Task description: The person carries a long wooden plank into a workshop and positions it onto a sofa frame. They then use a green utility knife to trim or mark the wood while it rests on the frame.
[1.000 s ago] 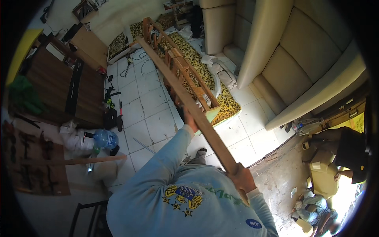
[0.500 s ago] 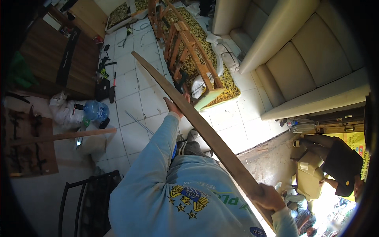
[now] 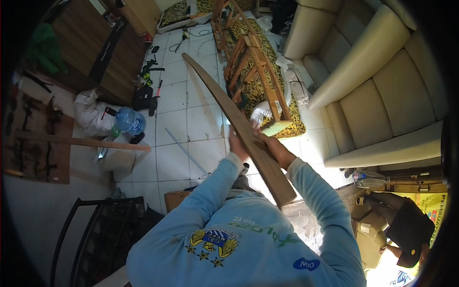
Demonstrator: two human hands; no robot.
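Wooden plank point(image 3: 239, 125): gripped by left hand point(image 3: 236, 145) and right hand point(image 3: 273, 147), fingers closed; blue water jug point(image 3: 130, 120) on floor.

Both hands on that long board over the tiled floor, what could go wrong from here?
1. The long wooden board reaches far past the left hand and right hand; its far tip could swing into the wooden frame lying on the patterned mat.
2. Tools and a thin rod lie loose on the tiled floor, a likely trip hazard.
3. Its near end could catch the pale sofa.
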